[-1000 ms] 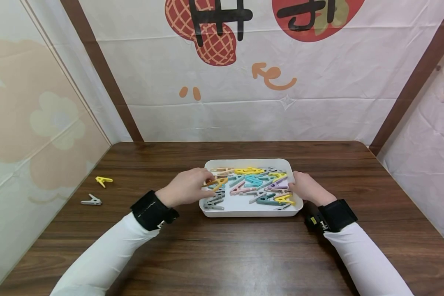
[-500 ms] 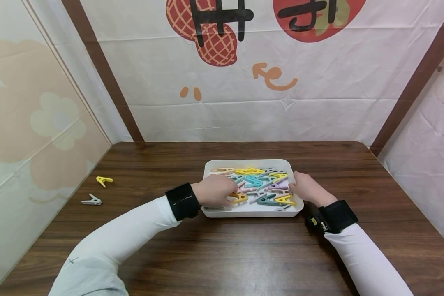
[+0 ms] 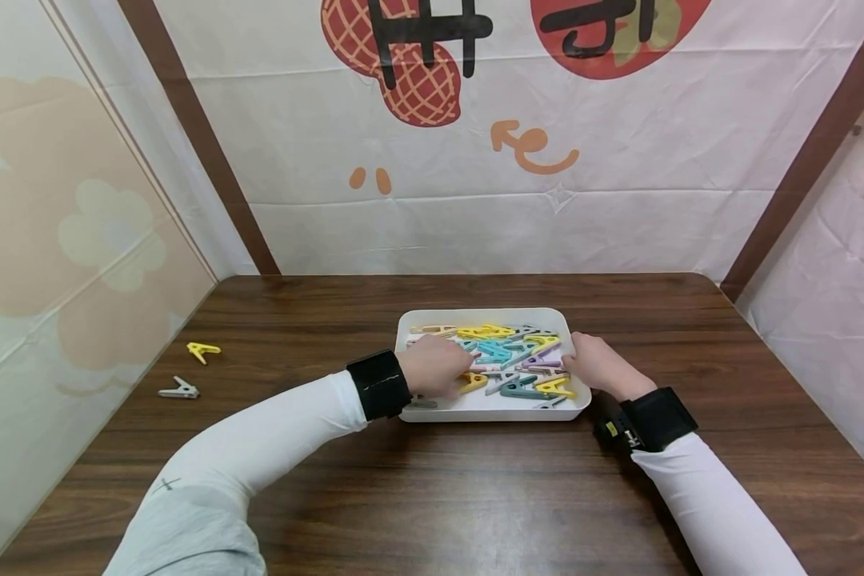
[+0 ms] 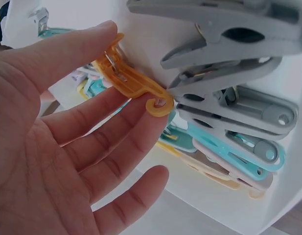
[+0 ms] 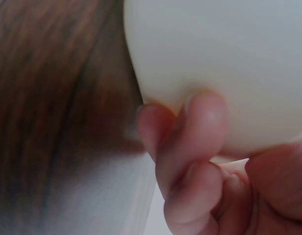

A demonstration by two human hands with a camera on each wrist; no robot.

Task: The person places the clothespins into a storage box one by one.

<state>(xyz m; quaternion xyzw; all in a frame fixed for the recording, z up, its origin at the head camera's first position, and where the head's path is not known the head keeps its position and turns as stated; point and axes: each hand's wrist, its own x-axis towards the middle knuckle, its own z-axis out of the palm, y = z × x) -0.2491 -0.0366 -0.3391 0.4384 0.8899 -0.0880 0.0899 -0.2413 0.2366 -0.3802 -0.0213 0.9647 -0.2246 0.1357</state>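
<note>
A white tray on the table holds plastic clothespins in several colours. My left hand is over its left half. In the left wrist view, an orange clothespin is pinched between the thumb and the fingers of that hand, its hooked end by the fingertips. Grey clothespins lie close beside it, lined up along the tray's wall. At the tray's right end my right hand grips the rim. Its curled fingers press against the outer wall in the right wrist view.
Apart from the tray, a yellow clothespin and a grey clothespin lie at the table's left. Turquoise clothespins sit mid-tray. A printed cloth hangs behind the wooden table.
My left hand has moved right, from the tray's left edge to farther over the tray, carrying the orange clothespin. My right hand stays on the rim.
</note>
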